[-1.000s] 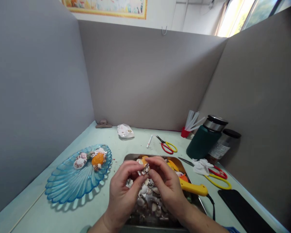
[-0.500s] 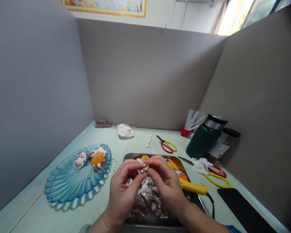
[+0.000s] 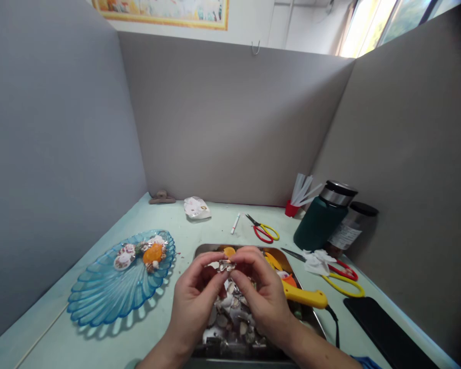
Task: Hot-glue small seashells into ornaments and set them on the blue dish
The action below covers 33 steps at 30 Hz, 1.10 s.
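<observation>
My left hand (image 3: 195, 296) and my right hand (image 3: 264, 292) meet above a metal tray (image 3: 204, 249), fingertips and thumbs closed on one small object. It is a shiny piece with whitish and brown bits, perhaps small shells (image 3: 226, 266); its exact kind is too small to tell. Below in the tray lie many loose shells (image 3: 230, 312), with orange and yellow pieces toward the back. A yellow-handled corded tool (image 3: 306, 295), like a glue gun, rests across the tray's right side, its front hidden behind my right hand.
To the left, a blue shell-shaped dish (image 3: 111, 292) bears decorated shell pieces (image 3: 152, 253). Behind the tray lie scissors (image 3: 263, 230), a white stick (image 3: 235, 224) and a crumpled packet (image 3: 197, 208). At right stand a green bottle (image 3: 319, 224) and a red cup (image 3: 291, 209), near a black phone-like slab (image 3: 388, 330).
My fingers have turned the small piece, which now shows flatter and wider between the fingertips. The whole view has shifted slightly; the other things stay in place.
</observation>
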Motion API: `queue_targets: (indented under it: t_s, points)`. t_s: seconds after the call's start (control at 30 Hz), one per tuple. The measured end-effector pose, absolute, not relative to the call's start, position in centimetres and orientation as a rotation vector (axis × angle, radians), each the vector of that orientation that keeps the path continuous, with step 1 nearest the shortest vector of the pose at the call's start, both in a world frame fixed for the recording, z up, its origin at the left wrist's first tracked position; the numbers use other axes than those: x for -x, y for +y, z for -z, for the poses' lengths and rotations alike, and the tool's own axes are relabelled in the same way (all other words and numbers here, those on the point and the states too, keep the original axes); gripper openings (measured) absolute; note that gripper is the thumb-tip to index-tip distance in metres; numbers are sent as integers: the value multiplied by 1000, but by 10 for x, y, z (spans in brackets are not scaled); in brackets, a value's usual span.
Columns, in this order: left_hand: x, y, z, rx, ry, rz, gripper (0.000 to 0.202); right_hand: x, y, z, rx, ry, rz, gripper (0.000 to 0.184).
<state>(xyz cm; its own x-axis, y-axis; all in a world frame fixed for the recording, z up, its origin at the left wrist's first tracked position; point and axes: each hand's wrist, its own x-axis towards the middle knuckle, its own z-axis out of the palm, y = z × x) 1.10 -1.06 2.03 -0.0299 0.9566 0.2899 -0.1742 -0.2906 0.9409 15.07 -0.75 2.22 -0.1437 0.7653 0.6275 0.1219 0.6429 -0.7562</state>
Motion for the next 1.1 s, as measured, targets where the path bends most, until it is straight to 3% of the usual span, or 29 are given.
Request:
queue_targets:
  t_s: [0.53, 0.77, 1.1]
  points:
    - [-12, -5, -20, -1124, 885, -1407, 29, -152, -5, -23, 813, -1617, -632, 17]
    - [-11, -1, -15, -1063, 820, -1343, 25, -149, -3, -25, 833, -1619, -643, 9]
    - [-12, 0, -13, -1015, 789, -1242, 28, -151, 1, -21, 920, -1502, -871, 10]
